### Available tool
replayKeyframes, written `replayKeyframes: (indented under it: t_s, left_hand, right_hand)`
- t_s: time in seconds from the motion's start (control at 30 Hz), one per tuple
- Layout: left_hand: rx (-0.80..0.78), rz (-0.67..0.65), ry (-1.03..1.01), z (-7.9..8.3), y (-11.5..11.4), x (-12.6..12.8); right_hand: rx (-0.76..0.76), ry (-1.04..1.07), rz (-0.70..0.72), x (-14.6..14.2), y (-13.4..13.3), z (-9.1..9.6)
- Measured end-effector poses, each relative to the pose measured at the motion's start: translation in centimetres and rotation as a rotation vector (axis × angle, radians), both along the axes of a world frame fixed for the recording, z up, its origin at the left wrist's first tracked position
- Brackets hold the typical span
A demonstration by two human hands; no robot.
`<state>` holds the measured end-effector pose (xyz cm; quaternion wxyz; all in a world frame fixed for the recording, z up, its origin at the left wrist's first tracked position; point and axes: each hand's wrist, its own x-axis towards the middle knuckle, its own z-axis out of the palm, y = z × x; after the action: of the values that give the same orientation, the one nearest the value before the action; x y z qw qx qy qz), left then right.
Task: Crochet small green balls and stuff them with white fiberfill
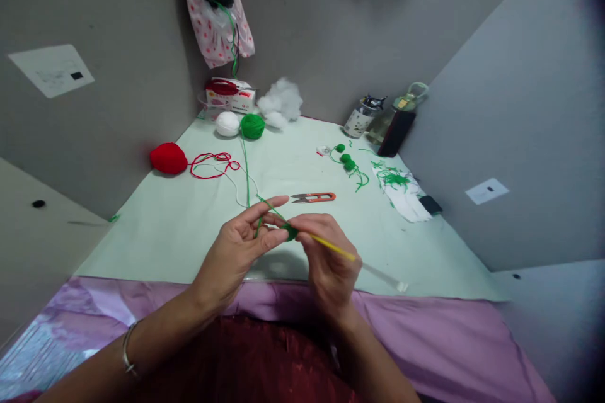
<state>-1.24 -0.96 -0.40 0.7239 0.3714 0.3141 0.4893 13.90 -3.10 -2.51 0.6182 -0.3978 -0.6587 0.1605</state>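
Note:
Between my two hands is a small green crochet piece (290, 232). My left hand (246, 238) pinches its left edge between thumb and a finger, with the index finger raised and green yarn (247, 170) running over it. That strand leads back to a green yarn ball (253, 126). My right hand (329, 254) grips a crochet hook (333, 247) with a yellow handle, whose tip is hidden at the green piece. Just beyond my fingers lie orange-handled thread snips (314, 198).
A red yarn ball (169, 158) with loose strands sits left, a white ball (227, 124) and white stuffing (280, 104) at the back. Small green balls (346, 158), green scraps (396, 179), a pen holder (360, 117) and a phone (397, 133) stand or lie right.

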Motion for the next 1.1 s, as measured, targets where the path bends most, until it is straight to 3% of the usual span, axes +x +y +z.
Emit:
replayKeyframes:
  t_s: [0.07, 0.13, 0.23, 0.33, 0.5, 0.73, 0.87, 1.1]
  left_hand:
    - [-0.068, -0.025, -0.04, 0.0, 0.2, 0.0]
    - [-0.183, -0.113, -0.1, 0.0, 0.4, -0.2]
    - [-0.279, -0.162, -0.159, 0.3, 0.8, -0.8]
    - [-0.215, -0.136, -0.126, 0.5, 0.8, -0.9]
    - [0.024, -0.118, 0.051, 0.2, 0.2, -0.5]
    - [0.074, -0.08, 0.144, 0.1, 0.0, -1.0]
    - [0.102, -0.049, 0.197, 0.0, -0.1, -1.2]
    - [0.235, 0.115, 0.409, 0.0, -0.7, -1.1]
  right_hand:
    - [0.118, -0.156, -0.073, 0.0, -0.2, -0.2]
    - [0.155, -0.184, -0.093, 0.2, -0.3, -0.2]
    - [-0.012, 0.127, -0.039, 0.6, 0.1, 0.3]
    - [-0.215, 0.429, 0.098, 0.7, 0.5, 0.6]
    - [-0.336, 0.427, 0.198, 0.4, 0.6, 0.1]
    - [-0.381, 0.588, 0.311, 0.9, 0.9, 0.4]
    - [-0.332, 0.485, 0.256, 1.0, 0.4, 0.8]
    - [-0.002, -0.092, 0.03, 0.9, -1.2, 1.4]
